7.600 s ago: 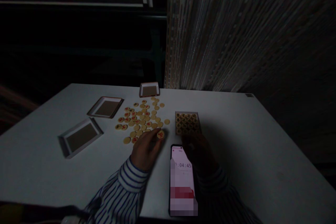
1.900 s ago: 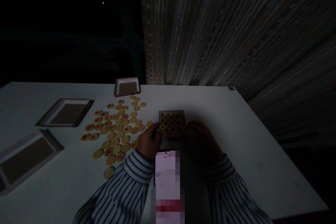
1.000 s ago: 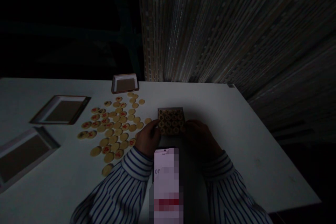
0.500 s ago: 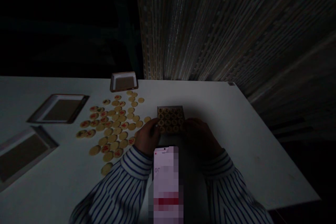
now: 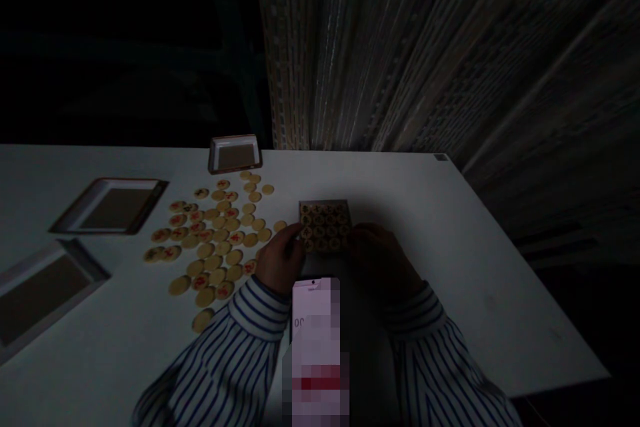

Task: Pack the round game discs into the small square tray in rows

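Note:
A small box (image 5: 323, 203) lies in front of me, filled with rows of round xiangqi pieces (image 5: 320, 230) with dark characters on top. My left hand (image 5: 280, 260) grips the left side of this box, its fingers bent at the edge. On the right side, my right hand (image 5: 383, 257) is closed against the box edge; deep shadow covers most of its fingers. Just left of my left hand, many loose xiangqi pieces (image 5: 220, 235) are spread on the table, some showing red characters, others blank side up.
A lit phone (image 5: 315, 333) lies between my forearms. Shallow open trays or lids stand on the white table (image 5: 450, 267): one at the back (image 5: 235, 170), another at left (image 5: 105, 232), and a third at near left (image 5: 95, 277). A patterned curtain (image 5: 360, 80) hangs behind.
Both hands stay at the sides of the box, with hardly any movement. The whole view has shifted very slightly.

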Available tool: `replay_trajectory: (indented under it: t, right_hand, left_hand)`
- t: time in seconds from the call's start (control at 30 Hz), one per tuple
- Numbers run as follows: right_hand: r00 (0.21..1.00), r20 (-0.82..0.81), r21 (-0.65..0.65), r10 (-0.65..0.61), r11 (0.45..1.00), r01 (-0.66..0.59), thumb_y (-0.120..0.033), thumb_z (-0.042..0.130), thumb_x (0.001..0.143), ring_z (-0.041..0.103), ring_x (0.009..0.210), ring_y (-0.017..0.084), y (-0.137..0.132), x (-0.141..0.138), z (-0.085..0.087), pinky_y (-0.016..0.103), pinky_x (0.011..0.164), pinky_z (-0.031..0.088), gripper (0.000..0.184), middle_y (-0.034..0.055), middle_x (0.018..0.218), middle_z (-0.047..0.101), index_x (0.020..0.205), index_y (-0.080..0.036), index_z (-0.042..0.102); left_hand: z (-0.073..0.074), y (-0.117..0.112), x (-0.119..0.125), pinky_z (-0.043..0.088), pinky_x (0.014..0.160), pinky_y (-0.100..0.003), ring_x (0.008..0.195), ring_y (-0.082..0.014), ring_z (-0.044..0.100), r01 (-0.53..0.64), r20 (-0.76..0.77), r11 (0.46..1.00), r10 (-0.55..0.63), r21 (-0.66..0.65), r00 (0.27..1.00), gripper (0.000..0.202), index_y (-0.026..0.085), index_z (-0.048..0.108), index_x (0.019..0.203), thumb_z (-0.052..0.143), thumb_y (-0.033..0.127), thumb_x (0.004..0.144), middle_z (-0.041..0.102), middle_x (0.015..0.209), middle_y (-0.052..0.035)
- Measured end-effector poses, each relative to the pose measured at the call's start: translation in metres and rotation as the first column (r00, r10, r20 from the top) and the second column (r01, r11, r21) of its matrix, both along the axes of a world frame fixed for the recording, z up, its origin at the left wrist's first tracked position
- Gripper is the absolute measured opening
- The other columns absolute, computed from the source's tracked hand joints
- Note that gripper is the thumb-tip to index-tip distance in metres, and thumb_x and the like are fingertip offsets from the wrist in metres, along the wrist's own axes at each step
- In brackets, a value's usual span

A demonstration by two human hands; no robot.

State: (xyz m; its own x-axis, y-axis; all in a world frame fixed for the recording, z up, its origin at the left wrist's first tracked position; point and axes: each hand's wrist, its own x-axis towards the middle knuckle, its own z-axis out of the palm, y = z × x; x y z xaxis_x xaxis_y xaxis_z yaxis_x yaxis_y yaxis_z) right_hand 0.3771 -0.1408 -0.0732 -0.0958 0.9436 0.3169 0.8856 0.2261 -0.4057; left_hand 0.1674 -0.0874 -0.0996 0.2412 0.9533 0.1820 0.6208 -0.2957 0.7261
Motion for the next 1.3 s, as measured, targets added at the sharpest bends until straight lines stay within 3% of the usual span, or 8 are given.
replay_trajectory:
  t: [0.6, 1.3]
  right_hand:
    - [1.0, -0.015, 0.013, 0.013, 1.0, -0.012, -0.031, 0.054, 0.083, 0.059, 0.091, 0.02, 0.0021, 0.0037, -0.0081, 0.037, 0.08, 0.046, 0.019, 0.0092, 0.098, 0.064, 0.094, -0.019, 0.063]
    - [1.0, 0.019, -0.004, 0.025, 1.0, -0.025, -0.029, 0.053, 0.084, 0.059, 0.088, 0.019, 0.0002, 0.0023, -0.0002, 0.034, 0.079, 0.046, 0.017, 0.0094, 0.095, 0.065, 0.095, -0.019, 0.062]
  left_hand:
    - [0.0012, -0.0002, 0.0003, 0.048, 0.091, -0.034, 0.102, -0.0194, 0.061, -0.01, -0.016, 0.999, 0.009, -0.05, 1.0, 0.036, 0.02, 0.058, 0.115, 0.046, 0.026, 0.081, 0.066, 0.111, -0.0049]
    - [-0.0018, 0.0003, -0.0004, 0.048, 0.092, -0.034, 0.103, -0.0193, 0.06, -0.006, 0.013, 1.0, 0.006, -0.022, 1.0, 0.035, 0.018, 0.059, 0.113, 0.046, 0.027, 0.082, 0.065, 0.111, -0.0064]
